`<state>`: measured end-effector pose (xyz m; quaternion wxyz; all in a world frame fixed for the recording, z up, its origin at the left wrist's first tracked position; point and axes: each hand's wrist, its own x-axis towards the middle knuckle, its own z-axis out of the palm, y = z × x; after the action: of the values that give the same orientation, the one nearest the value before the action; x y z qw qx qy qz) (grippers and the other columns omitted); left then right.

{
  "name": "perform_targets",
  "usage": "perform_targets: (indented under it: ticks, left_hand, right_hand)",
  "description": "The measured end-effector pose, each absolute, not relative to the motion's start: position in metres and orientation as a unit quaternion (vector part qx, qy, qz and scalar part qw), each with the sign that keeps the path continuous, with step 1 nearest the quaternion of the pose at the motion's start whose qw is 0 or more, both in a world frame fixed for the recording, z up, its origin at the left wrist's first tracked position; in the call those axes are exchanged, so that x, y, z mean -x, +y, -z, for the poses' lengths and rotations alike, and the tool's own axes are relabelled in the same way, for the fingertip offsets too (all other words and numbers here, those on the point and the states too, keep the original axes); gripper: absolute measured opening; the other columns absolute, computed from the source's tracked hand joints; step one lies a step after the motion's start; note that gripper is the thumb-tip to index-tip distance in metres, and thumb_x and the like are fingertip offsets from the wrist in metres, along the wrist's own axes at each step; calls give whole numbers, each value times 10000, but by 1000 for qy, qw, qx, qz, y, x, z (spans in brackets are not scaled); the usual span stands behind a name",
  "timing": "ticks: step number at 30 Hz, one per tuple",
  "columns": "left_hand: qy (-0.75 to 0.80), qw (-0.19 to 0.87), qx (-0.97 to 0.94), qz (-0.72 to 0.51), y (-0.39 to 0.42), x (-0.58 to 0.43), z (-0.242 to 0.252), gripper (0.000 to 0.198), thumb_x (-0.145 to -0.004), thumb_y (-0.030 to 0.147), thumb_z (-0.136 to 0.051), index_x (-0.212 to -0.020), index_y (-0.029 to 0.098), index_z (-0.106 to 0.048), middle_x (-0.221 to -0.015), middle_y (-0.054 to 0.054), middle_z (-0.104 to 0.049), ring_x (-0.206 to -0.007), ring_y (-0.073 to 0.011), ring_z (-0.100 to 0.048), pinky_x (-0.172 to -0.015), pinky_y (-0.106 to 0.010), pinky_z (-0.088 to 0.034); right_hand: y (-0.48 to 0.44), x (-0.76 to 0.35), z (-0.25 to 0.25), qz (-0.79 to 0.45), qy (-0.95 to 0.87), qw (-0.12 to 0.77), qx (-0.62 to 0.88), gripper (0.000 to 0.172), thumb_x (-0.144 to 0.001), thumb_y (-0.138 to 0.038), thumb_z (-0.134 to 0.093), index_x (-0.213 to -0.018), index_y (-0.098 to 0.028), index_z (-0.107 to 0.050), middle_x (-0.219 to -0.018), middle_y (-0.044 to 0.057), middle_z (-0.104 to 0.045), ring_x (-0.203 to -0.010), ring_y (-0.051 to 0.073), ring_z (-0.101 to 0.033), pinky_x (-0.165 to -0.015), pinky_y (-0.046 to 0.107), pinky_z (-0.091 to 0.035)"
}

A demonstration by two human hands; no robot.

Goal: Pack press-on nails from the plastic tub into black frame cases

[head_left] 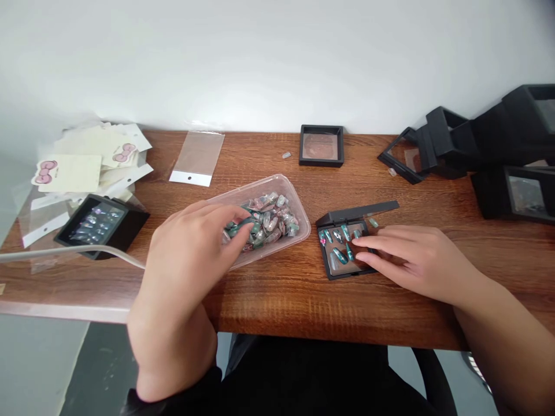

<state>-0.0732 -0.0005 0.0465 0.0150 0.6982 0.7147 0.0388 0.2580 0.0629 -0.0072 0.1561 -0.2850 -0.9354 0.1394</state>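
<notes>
My left hand (191,254) reaches into a clear plastic tub (299,209) full of small teal and pink press-on nails (273,222). Its fingertips pinch a green nail at the heap's left edge. My right hand (407,257) lies over the right side of a small open black box (336,218), fingers stretched out and resting on it. Several teal nails (340,245) are laid out in rows inside that box. The lid stands tilted up at the back.
A filled black box (97,222) sits at the left beside backing cards with pink bows (69,172). A clear bag (197,156) and an empty black box (321,145) lie near the wall. More black boxes (489,138) pile at the right.
</notes>
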Motion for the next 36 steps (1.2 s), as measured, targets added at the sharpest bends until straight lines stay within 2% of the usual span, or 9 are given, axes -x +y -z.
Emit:
perform_targets:
  ticks: [5, 11, 17, 21, 24, 30, 36]
  left_hand:
    - [671, 23, -732, -112, -3, 72, -47, 246, -967, 395, -536, -1084, 265, -709, -1088, -9, -757, -976, -252, -716, -802, -390, -548]
    - [612, 51, -763, -204, -7, 70, -50, 200, -928, 257, -635, -1122, 254, -683, -1062, 4, -765, -964, -210, -717, -867, -371, -569]
    - [553, 103, -761, -323, -12, 67, -51, 390, -855, 137, -724, -1200, 309, -666, -1091, 45, -756, -883, -135, -718, -830, -278, -591]
    - [520, 189, -732, -397, -13, 65, -48, 546, -851, 136, -735, -1349, 313, -599, -989, 40, -763, -774, -122, -720, -782, -271, -608]
    - [487, 269, -721, -412, -13, 62, -45, 612, -873, 121, -703, -1429, 309, -526, -934, 40, -761, -781, -131, -730, -810, -283, -616]
    - [432, 348, -709, -435, -11, 54, -44, 615, -862, 45, -690, -1426, 239, -540, -990, -2, -777, -805, -114, -749, -788, -193, -611]
    - [357, 431, -699, -445, -7, 44, -46, 627, -831, 15, -720, -1401, 229, -570, -837, 13, -769, -704, -102, -735, -699, -178, -596]
  right_hand:
    - [64, -259, 8, -140, -937, 155, 281, 150, -966, -270, -607, -1045, -199, -713, -735, 3, -694, -629, 144, -627, -626, 290, -461]
    - [63, -259, 8, -139, -938, 154, 278, 152, -962, -261, -611, -1041, -190, -719, -733, 5, -693, -631, 142, -625, -631, 286, -452]
    - [63, -259, 7, -137, -939, 158, 274, 151, -958, -256, -617, -1034, -177, -721, -735, 9, -691, -631, 142, -623, -628, 286, -444]
    - [63, -257, 8, -137, -938, 164, 273, 145, -954, -252, -624, -1038, -178, -717, -745, 2, -690, -639, 139, -624, -639, 282, -454]
    - [62, -257, 8, -133, -938, 164, 275, 146, -955, -259, -624, -1034, -180, -718, -728, -5, -682, -632, 139, -620, -635, 284, -453]
    - [62, -258, 8, -127, -939, 160, 276, 153, -956, -271, -624, -1033, -181, -721, -724, -4, -681, -632, 145, -624, -623, 289, -443]
    - [62, -256, 7, -121, -940, 172, 270, 154, -962, -273, -616, -1007, -175, -726, -705, -4, -672, -614, 143, -611, -612, 289, -430]
